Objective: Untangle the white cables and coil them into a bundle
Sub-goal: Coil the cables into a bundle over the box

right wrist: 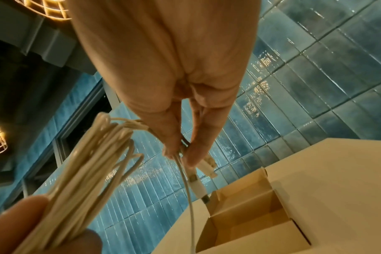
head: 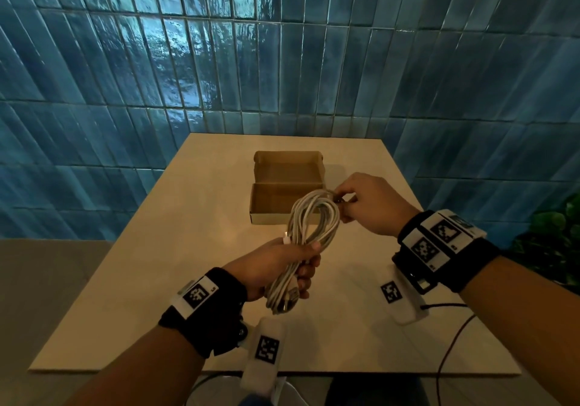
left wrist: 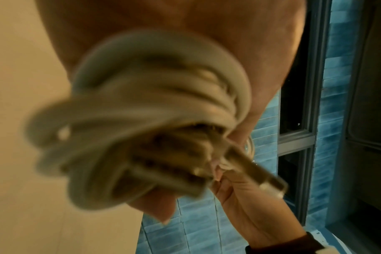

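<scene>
The thin white cables form a long looped coil; the left hand grips its middle, the right hand pinches loose ends above an open brown cardboard box on the pale desk.

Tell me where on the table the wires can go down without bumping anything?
The table shows bare top left of the left hand, and along the near edge between the two wrists. Right of the right hand is bare too. The middle back is crowded: the open cardboard box sits there, with the white cable bundle held in front of it.
</scene>
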The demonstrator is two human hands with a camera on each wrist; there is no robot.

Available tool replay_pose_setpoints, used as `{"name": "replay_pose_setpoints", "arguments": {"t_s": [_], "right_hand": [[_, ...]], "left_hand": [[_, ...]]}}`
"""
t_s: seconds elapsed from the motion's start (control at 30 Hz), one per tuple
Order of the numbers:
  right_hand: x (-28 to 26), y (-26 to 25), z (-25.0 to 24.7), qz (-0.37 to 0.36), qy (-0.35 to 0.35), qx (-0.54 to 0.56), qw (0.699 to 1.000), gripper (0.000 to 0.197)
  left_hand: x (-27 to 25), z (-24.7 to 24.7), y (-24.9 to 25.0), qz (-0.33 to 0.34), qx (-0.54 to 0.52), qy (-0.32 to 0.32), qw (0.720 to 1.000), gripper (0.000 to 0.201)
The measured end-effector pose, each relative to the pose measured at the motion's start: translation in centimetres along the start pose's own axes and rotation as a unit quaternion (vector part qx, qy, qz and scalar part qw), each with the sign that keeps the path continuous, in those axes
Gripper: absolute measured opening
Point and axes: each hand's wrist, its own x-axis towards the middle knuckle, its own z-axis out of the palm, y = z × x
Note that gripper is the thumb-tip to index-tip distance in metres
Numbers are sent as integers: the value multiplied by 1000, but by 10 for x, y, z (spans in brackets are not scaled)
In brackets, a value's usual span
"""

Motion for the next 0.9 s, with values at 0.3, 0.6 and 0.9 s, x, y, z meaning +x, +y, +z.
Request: {"name": "replay_pose_setpoints", "arguments": {"t_s": [0.3, 0.6, 0.9], "right_hand": [[3, -5, 2, 18, -36, 165, 985, 15], [5, -19, -3, -40, 29, 169, 984, 13], [7, -32, -4, -52, 52, 181, 981, 19]], "left_hand": [[-5, -6, 3, -10, 26, -35, 999, 25], [-9, -12, 7, -21, 136, -6, 991, 28], [-10, -12, 11, -1, 180, 45, 983, 27]]}}
